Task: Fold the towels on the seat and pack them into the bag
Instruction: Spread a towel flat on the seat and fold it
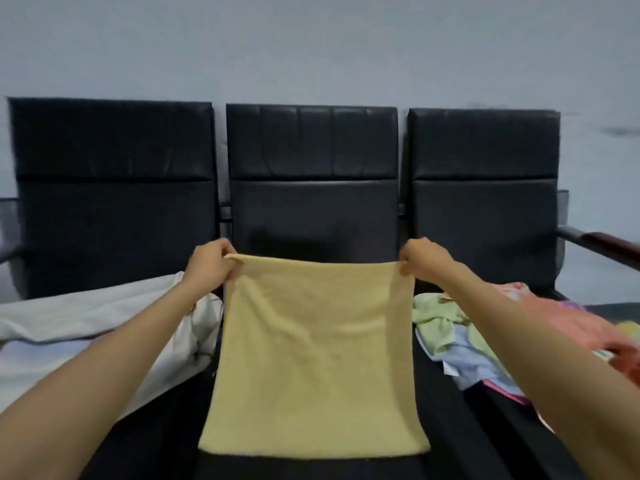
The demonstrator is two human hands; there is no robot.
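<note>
Towel step, middle seat. You are pinching the yellow towel [315,358] by its two far corners. Your left hand [211,263] is curling on the far-left corner and your right hand [420,259] on the far-right one, thumbs and fingers closed on the hem and gripping nothing else. The cloth is stretching taut between your hands and draping toward you, and its near edge appears to be resting on the middle seat [311,470]. The white bag [86,317] is slumping on the left seat, just beside the towel. The unfolded towel pile [450,337] is lying on the right seat.

Judgement: you are setting up the first fold. For a clean one, be holding both corners level with the far hem tight, so no sag is forming mid-span. Be bringing far corners onto near corners and matching the edges before letting go. The fabric is looking soft and limp, so a slack hem is likely skewing the fold. The left edge is sitting close to the bag and may be snagging there.
</note>
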